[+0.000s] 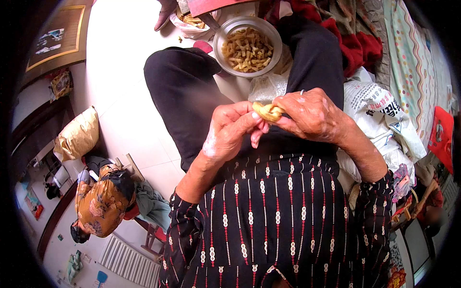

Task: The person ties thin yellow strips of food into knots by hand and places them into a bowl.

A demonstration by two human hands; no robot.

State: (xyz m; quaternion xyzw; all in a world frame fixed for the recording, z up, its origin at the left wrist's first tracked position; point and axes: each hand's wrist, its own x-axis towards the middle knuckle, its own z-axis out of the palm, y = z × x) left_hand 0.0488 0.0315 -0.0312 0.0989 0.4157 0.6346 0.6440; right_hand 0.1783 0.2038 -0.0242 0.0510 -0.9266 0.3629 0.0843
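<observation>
Above my lap, both hands grip one soft yellow strip (269,111), which looks folded or knotted on itself. My left hand (229,128) pinches its left end between thumb and fingers. From the other side, my right hand (312,115), with a ring on one finger, has its fingers closed round the right end. Between my knees, beyond the hands, stands a round metal bowl (277,48) holding many yellow-brown pieces (247,50) of similar look.
Past the bowl on the left, a white bag (192,30) holds more yellowish pieces. White plastic bags (379,115) lie to my right, beside a patterned cloth (413,72). Far left, another person in a flowered top (106,199) is near a tan cushion-like bundle (79,134).
</observation>
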